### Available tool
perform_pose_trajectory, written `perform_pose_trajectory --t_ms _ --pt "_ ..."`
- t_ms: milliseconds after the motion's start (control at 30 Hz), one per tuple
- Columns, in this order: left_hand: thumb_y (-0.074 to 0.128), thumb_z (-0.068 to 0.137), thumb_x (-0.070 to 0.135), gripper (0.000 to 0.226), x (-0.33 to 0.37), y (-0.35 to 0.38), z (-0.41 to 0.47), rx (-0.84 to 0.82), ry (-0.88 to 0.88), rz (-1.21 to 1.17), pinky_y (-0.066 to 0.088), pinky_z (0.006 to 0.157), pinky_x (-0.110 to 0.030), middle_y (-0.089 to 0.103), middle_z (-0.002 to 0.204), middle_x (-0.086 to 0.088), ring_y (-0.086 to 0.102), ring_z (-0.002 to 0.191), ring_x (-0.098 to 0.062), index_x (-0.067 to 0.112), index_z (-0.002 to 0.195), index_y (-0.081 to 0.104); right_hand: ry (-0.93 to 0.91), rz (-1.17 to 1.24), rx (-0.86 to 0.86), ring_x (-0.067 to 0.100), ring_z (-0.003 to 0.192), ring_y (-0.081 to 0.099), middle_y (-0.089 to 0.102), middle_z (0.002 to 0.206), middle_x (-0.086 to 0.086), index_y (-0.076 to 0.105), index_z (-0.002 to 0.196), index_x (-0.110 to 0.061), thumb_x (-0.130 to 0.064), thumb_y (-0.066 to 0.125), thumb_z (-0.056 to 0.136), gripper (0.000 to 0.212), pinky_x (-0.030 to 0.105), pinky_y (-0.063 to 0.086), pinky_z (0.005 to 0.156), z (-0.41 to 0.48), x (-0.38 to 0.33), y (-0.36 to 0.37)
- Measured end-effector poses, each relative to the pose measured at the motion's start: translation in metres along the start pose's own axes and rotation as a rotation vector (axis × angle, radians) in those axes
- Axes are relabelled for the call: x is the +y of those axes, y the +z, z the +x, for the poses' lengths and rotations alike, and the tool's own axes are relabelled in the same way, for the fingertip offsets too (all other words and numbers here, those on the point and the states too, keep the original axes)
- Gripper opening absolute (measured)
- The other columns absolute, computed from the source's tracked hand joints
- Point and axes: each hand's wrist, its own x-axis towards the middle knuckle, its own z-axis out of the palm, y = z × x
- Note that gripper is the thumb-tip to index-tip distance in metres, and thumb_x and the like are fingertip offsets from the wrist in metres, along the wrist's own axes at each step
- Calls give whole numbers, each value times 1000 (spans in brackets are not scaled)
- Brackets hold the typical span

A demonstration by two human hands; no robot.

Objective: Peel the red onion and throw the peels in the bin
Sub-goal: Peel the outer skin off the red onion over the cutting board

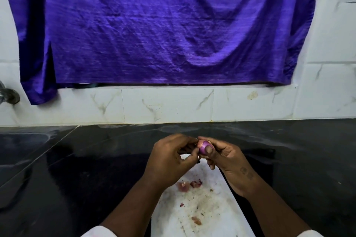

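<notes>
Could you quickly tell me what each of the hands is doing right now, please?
Left hand: fingers curled, pinching the red onion at its side.
Right hand: gripping the same onion, thumb on it.

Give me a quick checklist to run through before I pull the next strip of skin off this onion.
1. Firm hold: right hand grips the red onion, thumb pressed on its front. Ok.
2. Peeling grip: left hand pinches at the onion's left edge. Ok.
3. Catch surface: the onion is held above the white board. Ok.
4. Peels cleared: several pieces lie on the board, not binned. Not ok.
5. Bin within reach: no bin shows in the picture. Cannot tell.
6. Skin left: the far side of the onion is hidden. Cannot tell.
</notes>
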Motion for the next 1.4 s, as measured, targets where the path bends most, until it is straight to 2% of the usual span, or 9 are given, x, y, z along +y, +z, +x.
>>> perform_pose_trajectory --t_ms 267,400,467,567,733,867,933,1167,1400 --pt "77 88 23 21 3 3 0 29 10 39 63 75 -19 77 93 7 72 80 -2 17 107 80 2 -48 -22 20 69 51 73 99 19 74 123 -21 -52 75 83 51 38 49 64 -1 -3 -2" --pt "70 90 28 21 5 7 0 72 40 113 64 71 -27 78 91 5 73 77 -4 15 103 80 -11 -77 -28 16 63 51 73 92 10 74 119 -14 -41 71 87 42 66 53 78 0 -3 -1" --pt "70 90 27 19 7 10 0 85 65 158 64 69 -28 78 89 5 72 76 -6 16 101 80 -10 -60 -9 15 61 52 72 89 10 74 117 -12 -39 73 85 42 70 51 78 0 -3 -1" --pt "67 90 27 17 6 10 0 83 81 228 62 62 -32 76 85 5 70 72 -9 16 96 79 -14 -55 3 16 61 54 72 91 17 74 116 -12 -37 74 84 41 64 52 72 0 -3 -1" --pt "76 87 13 8 1 5 2 135 -18 210 60 60 -30 75 82 7 67 70 -5 17 93 78 -7 -57 -32 18 63 55 72 92 22 76 114 -17 -41 75 82 40 35 48 58 -3 -2 0" --pt "63 97 39 19 1 4 1 85 -156 53 59 64 -31 73 84 13 70 75 -4 24 95 74 17 57 21 21 69 54 71 98 23 74 119 -17 -43 76 80 47 33 48 62 0 0 -1" --pt "62 98 47 21 3 5 1 -18 -165 68 55 64 -19 69 87 16 68 80 0 27 96 67 29 100 29 23 73 56 74 100 16 72 121 -16 -42 74 82 47 33 49 64 0 -1 -2" --pt "51 108 37 12 5 8 -2 -133 -144 144 38 59 -11 59 90 15 60 82 0 28 102 54 21 119 -2 22 71 58 75 101 13 71 114 -12 -54 82 75 58 33 50 64 0 -2 0" --pt "55 106 31 4 9 6 -2 -152 -154 171 37 59 -7 54 87 22 58 82 18 27 107 56 8 52 14 27 72 59 75 101 16 70 115 -10 -30 77 84 38 36 51 64 0 -1 0"
